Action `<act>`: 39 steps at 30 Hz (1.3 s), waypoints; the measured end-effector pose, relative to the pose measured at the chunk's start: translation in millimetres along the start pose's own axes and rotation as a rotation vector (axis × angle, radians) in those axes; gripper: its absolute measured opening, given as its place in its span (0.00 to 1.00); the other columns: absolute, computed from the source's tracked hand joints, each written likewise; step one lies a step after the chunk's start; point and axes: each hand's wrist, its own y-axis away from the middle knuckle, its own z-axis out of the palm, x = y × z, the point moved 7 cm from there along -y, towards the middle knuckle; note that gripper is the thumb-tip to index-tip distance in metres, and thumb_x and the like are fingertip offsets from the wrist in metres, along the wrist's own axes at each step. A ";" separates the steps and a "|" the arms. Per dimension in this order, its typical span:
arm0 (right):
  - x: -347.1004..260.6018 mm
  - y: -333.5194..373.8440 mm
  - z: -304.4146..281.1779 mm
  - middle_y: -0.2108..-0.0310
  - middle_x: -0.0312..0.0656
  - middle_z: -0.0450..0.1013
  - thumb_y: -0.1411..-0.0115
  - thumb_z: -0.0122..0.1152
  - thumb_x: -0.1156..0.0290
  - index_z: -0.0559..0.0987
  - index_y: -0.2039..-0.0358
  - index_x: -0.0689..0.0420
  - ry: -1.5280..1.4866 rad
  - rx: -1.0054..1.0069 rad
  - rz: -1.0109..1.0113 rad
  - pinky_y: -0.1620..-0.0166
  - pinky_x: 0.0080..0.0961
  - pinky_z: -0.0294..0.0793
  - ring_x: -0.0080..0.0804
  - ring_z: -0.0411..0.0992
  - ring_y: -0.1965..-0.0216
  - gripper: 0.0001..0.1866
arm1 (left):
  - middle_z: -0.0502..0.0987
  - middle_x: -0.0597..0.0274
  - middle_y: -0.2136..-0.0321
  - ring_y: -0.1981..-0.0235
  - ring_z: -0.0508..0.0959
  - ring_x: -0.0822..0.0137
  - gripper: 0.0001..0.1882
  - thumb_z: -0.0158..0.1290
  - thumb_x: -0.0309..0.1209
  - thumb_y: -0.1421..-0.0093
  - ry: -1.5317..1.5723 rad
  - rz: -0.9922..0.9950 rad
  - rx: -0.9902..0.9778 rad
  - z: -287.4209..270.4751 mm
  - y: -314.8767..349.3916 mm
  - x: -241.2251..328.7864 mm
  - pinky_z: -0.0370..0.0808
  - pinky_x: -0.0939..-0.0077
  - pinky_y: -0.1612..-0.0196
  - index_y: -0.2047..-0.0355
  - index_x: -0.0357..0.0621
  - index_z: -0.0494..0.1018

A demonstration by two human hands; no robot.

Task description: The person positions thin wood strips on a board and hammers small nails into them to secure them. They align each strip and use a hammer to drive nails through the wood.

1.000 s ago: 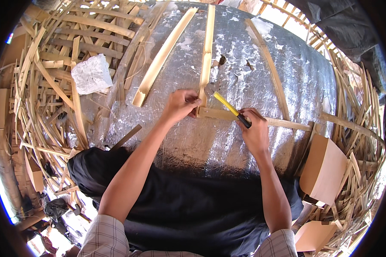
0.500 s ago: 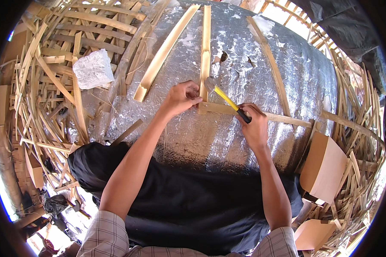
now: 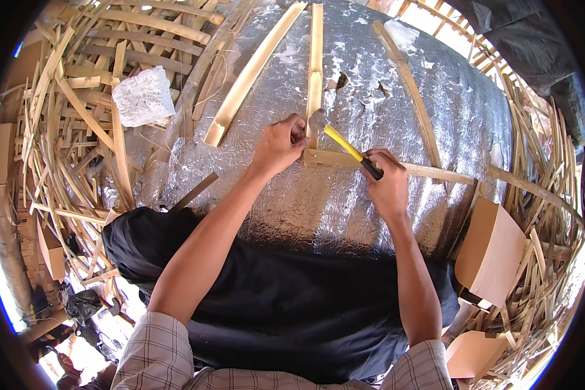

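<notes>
My right hand (image 3: 388, 182) grips a hammer (image 3: 343, 142) by the black end of its yellow handle. The hammer's head lies over the upright bamboo strip (image 3: 316, 58), close to my left hand. My left hand (image 3: 281, 146) is closed beside that strip, its fingertips pinched; whatever is between them is too small or hidden to make out. Just below the fingers, the upright strip meets a crosswise bamboo strip (image 3: 344, 159) that runs off to the right. Another pale bamboo strip (image 3: 257, 75) slants on the left. All lie on a silver foil sheet (image 3: 286, 201).
A white block (image 3: 143, 96) rests at the left on woven bamboo (image 3: 143, 45). One more strip (image 3: 413, 97) lies on the foil to the right. Bundled split bamboo (image 3: 546, 247) and brown cardboard boxes (image 3: 491, 250) line the right side. Black cloth (image 3: 292, 305) covers my lap.
The view has shifted slightly. Both hands stay at the joint of the strips, and the hammer's head remains close to my left fingers with little visible movement.
</notes>
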 end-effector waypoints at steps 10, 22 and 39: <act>-1.1 -1.3 2.5 0.58 0.37 0.82 0.42 0.72 0.77 0.83 0.65 0.60 0.013 -0.015 -0.012 0.66 0.38 0.81 0.42 0.83 0.64 0.06 | 0.84 0.55 0.69 0.68 0.85 0.66 0.11 0.62 0.28 0.36 0.018 0.062 0.020 6.1 -1.9 -5.1 0.83 0.69 0.63 0.56 0.38 0.75; -3.0 -0.3 0.5 0.59 0.35 0.82 0.44 0.73 0.77 0.83 0.65 0.59 0.023 -0.041 0.004 0.66 0.36 0.81 0.40 0.83 0.65 0.07 | 0.85 0.52 0.62 0.62 0.86 0.63 0.11 0.63 0.27 0.36 -0.018 -0.147 -0.142 2.2 -2.9 0.1 0.86 0.67 0.57 0.56 0.36 0.78; 1.5 1.0 3.4 0.61 0.34 0.83 0.42 0.73 0.76 0.84 0.65 0.58 0.033 -0.061 0.004 0.68 0.33 0.81 0.36 0.83 0.67 0.05 | 0.84 0.48 0.67 0.68 0.84 0.63 0.12 0.63 0.30 0.39 -0.042 -0.141 -0.103 2.8 -0.4 -3.4 0.82 0.68 0.63 0.61 0.34 0.76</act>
